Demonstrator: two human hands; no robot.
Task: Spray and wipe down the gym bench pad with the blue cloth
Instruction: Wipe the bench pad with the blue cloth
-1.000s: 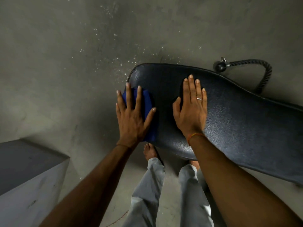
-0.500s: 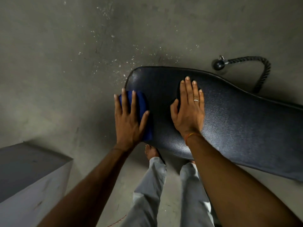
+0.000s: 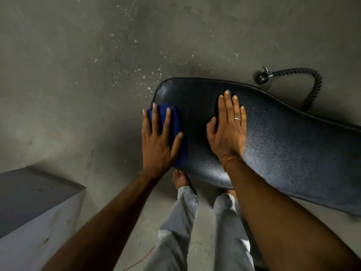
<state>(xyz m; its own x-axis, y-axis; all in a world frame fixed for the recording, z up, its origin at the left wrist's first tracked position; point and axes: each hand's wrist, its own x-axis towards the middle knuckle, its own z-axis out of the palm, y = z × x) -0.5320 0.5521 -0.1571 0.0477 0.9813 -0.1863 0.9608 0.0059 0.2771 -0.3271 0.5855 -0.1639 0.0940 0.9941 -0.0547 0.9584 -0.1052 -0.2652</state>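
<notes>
Pebbled, faintly glossy black vinyl bench pad (image 3: 283, 153), soft matt blue cloth (image 3: 175, 122), rough speckled concrete floor (image 3: 78, 75)

This looks like a gym room. A long black padded bench (image 3: 273, 145) fills the middle. Just behind the bench, a thick rope handle (image 3: 304, 83) with a rubber ball end lies on the bare grey concrete floor (image 3: 78, 75), which has small white specks

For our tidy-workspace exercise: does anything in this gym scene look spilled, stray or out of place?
Pale specks are scattered over the concrete floor beyond the bench pad, like debris or dried splatter. A rope cable attachment lies loose on the floor behind the pad. Nothing looks damaged.
</notes>
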